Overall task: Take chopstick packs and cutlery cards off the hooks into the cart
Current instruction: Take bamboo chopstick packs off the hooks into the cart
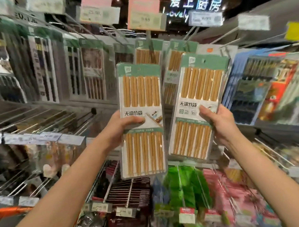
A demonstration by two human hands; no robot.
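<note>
My left hand point(122, 127) grips a bamboo chopstick pack point(141, 91) with a green header by its middle, held upright in front of the shelf. My right hand point(217, 121) grips a second, alike chopstick pack point(198, 85) by its right edge, slightly higher and to the right. Behind them, more packs of the same kind point(147, 51) hang on the metal hooks. The orange rim of the cart point(5, 213) shows at the bottom left, below my left forearm.
Dark chopstick packs point(93, 74) hang on hooks at the left, blue and red packs point(256, 89) at the right. Bare hook rods with price tags point(42, 136) stick out at mid height. Below hang green point(184, 186), pink and dark brown card packs.
</note>
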